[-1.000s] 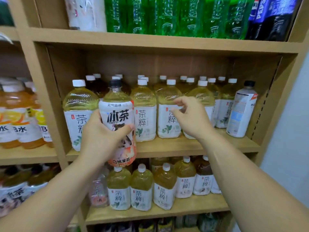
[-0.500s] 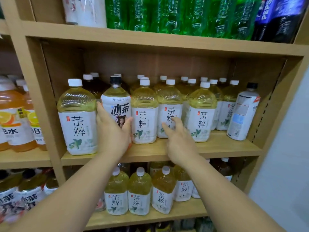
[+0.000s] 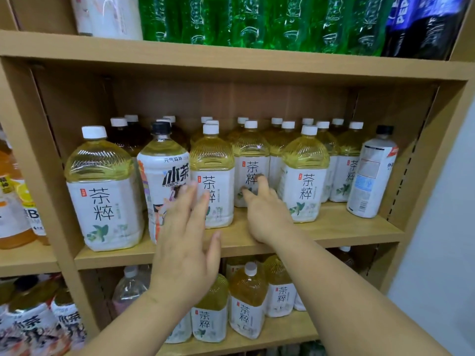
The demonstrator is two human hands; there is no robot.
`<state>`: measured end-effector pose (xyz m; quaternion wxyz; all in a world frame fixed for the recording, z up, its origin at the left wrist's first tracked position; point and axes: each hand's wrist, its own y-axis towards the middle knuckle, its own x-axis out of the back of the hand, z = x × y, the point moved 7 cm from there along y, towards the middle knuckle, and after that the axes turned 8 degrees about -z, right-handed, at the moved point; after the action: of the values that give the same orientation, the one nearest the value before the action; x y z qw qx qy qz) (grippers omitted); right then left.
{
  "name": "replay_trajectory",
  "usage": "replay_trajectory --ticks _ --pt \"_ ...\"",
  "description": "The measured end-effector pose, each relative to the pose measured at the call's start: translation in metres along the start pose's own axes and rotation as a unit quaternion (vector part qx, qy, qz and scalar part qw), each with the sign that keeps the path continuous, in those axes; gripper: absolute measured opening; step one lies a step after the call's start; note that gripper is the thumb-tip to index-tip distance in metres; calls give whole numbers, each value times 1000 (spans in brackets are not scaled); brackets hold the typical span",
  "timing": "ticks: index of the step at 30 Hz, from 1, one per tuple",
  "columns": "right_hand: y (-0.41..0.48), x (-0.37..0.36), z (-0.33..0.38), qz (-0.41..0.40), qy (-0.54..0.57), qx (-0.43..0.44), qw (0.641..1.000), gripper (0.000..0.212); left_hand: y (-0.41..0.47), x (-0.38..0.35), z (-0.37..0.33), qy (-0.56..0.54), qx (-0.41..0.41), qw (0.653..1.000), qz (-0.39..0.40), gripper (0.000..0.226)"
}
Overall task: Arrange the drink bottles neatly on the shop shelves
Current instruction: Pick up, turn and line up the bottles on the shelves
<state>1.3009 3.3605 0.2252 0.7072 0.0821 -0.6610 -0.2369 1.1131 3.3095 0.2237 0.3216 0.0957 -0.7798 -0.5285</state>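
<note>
From the head camera: upright near the front edge of the light wooden middle shelf (image 3: 334,232), a clear plastic black-capped tea bottle (image 3: 164,181) of pale yellow liquid with a white picture label, long axis vertical, cap up, printed face turned outward. Placed second from the left in the front row, between two square-shouldered white-capped yellow tea bottles (image 3: 102,191), close to both. Left hand (image 3: 185,242) in front of its lower label, fingers straight and spread, gripping nothing; cannot tell whether the fingertips touch the label. Right hand (image 3: 264,209) reaching between front-row bottles, two fingers extended to the label of a set-back white-capped bottle (image 3: 250,160), fingertips blurred, nothing pinched. At the far right of the row, a white-wrapped bottle with a black cap (image 3: 370,176), standing slightly tilted. Above, green plastic soda bottles (image 3: 244,19); below, a lower row of small yellow tea bottles (image 3: 246,299); in the left bay, orange drink bottles (image 3: 12,201). Against a second ago: then lifted in front of the shelf edge in the left hand's grip, half a second ago set down but wrapped by that hand, now released; right hand shifted from the shelf edge to the label.
</note>
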Motion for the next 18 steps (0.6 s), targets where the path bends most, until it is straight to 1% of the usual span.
replay_trajectory --ticks 2,3,4,6,7,9,11,13,14,15,16,18 --pt "1 -1 0 -2 -2 3 1000 65 0 -15 -9 -19 22 998 62 67" --pt "1 0 -1 -15 10 4 1000 61 -2 -22 -11 -22 42 995 90 69" --pt "1 4 -1 -46 38 4 998 54 -4 -28 -12 -27 65 991 112 72" --pt "0 15 -2 -118 157 -19 980 43 -8 -37 -11 -35 106 984 140 76" --pt "1 20 -1 -131 235 -38 962 45 -9 -40 -10 -37 123 980 150 76" --pt "8 29 9 -106 366 -55 923 60 -12 -44 -7 -39 150 974 166 74" --pt "19 49 25 -102 430 -29 896 71 -15 -47 -3 -32 157 969 186 74" --pt "32 69 39 -95 467 -8 879 79 -17 -47 0 -22 151 968 200 76" --pt "40 74 44 -79 471 -5 879 85 -17 -47 1 -21 149 967 204 76" --pt "46 76 49 -58 462 -3 885 92 -17 -47 2 -25 149 967 206 76" --pt "50 75 52 -41 438 1 898 99 -16 -46 2 -31 149 967 206 75" --pt "56 71 54 -34 396 4 918 103 -14 -43 3 -41 148 967 203 74"
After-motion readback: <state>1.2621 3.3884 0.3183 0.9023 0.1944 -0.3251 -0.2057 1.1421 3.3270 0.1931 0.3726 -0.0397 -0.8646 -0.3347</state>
